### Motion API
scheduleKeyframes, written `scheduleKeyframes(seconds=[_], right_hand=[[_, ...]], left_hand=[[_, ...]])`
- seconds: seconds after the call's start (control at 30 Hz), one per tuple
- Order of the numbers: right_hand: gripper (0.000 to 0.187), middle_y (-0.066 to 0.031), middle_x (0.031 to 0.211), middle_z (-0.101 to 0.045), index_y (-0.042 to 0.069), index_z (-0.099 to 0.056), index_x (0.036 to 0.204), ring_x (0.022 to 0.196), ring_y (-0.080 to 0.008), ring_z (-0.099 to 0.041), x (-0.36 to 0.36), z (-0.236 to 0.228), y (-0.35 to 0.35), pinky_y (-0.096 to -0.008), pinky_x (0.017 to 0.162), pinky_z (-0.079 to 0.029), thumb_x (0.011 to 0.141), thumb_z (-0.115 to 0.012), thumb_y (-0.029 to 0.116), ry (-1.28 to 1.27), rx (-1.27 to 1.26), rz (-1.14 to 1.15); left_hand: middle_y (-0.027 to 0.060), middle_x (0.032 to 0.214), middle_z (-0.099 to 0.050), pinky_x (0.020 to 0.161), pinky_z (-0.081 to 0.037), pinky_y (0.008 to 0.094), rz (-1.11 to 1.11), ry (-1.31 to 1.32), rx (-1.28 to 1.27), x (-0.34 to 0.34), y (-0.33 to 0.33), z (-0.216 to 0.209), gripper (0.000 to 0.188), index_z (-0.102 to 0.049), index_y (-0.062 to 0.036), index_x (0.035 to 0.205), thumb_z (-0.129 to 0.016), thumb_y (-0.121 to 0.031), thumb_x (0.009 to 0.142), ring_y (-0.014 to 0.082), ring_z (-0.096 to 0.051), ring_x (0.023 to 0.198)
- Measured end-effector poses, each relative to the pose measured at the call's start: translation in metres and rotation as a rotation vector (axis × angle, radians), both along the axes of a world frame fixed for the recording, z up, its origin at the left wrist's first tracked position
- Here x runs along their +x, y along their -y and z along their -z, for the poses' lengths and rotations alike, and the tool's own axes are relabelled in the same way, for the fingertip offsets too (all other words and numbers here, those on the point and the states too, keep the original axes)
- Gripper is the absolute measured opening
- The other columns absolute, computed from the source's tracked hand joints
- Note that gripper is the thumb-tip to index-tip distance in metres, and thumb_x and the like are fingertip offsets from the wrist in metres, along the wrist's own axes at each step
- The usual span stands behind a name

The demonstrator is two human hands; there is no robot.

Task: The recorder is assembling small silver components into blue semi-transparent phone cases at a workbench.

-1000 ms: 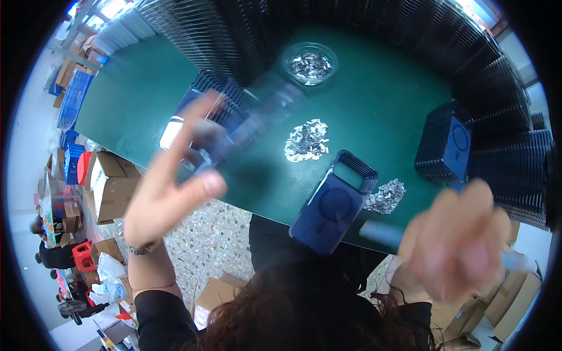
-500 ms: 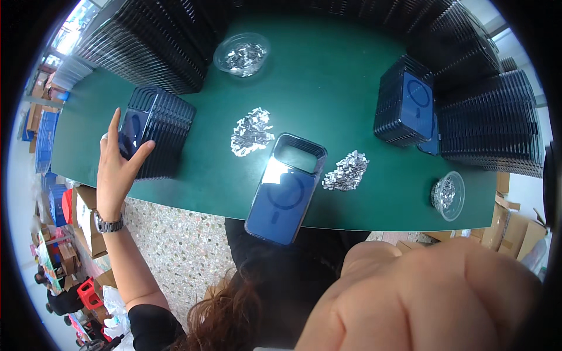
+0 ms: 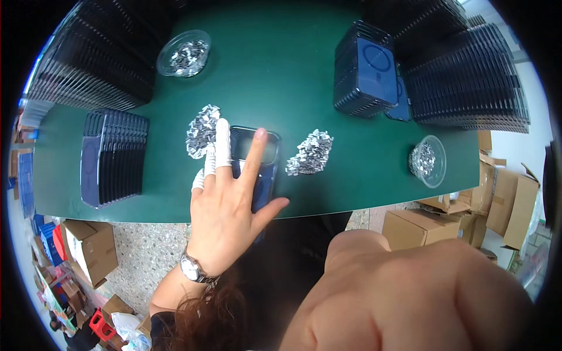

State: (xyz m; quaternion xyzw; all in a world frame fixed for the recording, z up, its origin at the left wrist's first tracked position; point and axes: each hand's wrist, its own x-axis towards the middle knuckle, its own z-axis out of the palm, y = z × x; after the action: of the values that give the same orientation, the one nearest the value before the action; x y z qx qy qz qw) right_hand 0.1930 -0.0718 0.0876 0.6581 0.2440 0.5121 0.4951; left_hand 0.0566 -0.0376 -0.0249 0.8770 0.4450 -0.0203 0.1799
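Observation:
My left hand (image 3: pixel 225 196) lies spread over a blue phone case (image 3: pixel 264 181) with a clear-edged upper opening, at the table's near edge. White covers wrap several of its fingers; thumb and index are bare. The hand hides much of the case. A pile of small silvery pieces (image 3: pixel 202 128) lies beside the covered fingertips, and a second pile (image 3: pixel 311 154) sits right of the case. My right hand (image 3: pixel 410 295) looms large at the lower right, its fingers curled. The fingertips and whatever they may hold are out of sight.
A stack of phone cases (image 3: pixel 120 158) stands on the left of the green table (image 3: pixel 263 76), another stack (image 3: pixel 366 70) at the right. Tall dark stacks line the far sides. Clear bowls of silvery pieces (image 3: pixel 187 55) (image 3: pixel 426 161) stand at far left and right. Cardboard boxes (image 3: pixel 410 228) lie beyond the near edge.
My left hand has left the stack of cases on the left and moved right, over the single case. The whole view has shifted, with the table's contents appearing further left. My right hand stays curled.

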Motion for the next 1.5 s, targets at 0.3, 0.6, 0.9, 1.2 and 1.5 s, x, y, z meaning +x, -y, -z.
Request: scheduleKeyframes(seconds=[0.3,0.6,0.9,1.2,1.5], right_hand=[[0.021,-0.0128,0.078,-0.062,0.002,-0.067,0.085,0.055,-0.0187,-0.055,0.035,0.027,0.019,-0.0341,0.052,-0.047,0.1,-0.066,0.017,0.375,0.098,0.308],[0.02,-0.0115,0.077,-0.061,0.003,-0.065,0.085,0.054,-0.0185,-0.053,0.053,0.047,-0.002,-0.0344,0.051,-0.046,0.101,-0.064,0.016,0.776,0.186,0.6],[0.02,-0.0101,0.076,-0.06,0.003,-0.064,0.085,0.052,-0.0182,-0.051,0.061,0.079,-0.006,-0.0348,0.051,-0.045,0.101,-0.063,0.016,1.208,0.266,0.823],[0.023,-0.0095,0.086,-0.067,-0.002,-0.07,0.091,0.066,-0.0126,-0.055,0.106,0.077,0.061,-0.0294,0.063,-0.044,0.102,-0.063,0.017,2.716,-1.236,1.036],[0.018,-0.0123,0.094,-0.071,0.001,-0.078,0.114,0.082,-0.021,-0.066,0.138,0.189,0.022,-0.0323,0.077,-0.05,0.098,-0.071,0.007,3.677,-1.08,1.007]], left_hand=[[0.032,0.134,-0.056,0.085,-0.059,0.0495,-0.127,0.168,0.108,-0.006,0.0,0.01,0.103,-0.028,-0.0192,0.171,-0.082,-0.028,0.085,0.0455,-0.065,0.099],[0.0351,0.167,-0.028,0.095,-0.062,0.0632,-0.413,1.619,-0.886,-0.091,-0.04,-0.023,0.109,-0.003,-0.0044,0.172,-0.072,-0.024,0.089,0.061,-0.041,0.145],[0.038,0.168,-0.02,0.104,-0.051,0.0744,-0.515,1.758,-1.186,-0.115,-0.037,0.025,0.096,-0.001,-0.0051,0.172,-0.06,-0.027,0.1,0.059,-0.042,0.146],[0.0089,0.107,-0.073,0.087,-0.054,0.0221,-0.799,1.054,-0.464,-0.122,-0.027,0.032,0.052,-0.05,0.0036,0.157,-0.047,-0.025,0.113,0.0126,-0.07,0.093],[0.0018,0.111,-0.063,0.088,-0.043,0.0199,-0.814,0.971,-0.275,-0.146,-0.02,0.066,0.026,-0.056,-0.0004,0.13,-0.045,-0.019,0.117,0.0043,-0.054,0.096]])
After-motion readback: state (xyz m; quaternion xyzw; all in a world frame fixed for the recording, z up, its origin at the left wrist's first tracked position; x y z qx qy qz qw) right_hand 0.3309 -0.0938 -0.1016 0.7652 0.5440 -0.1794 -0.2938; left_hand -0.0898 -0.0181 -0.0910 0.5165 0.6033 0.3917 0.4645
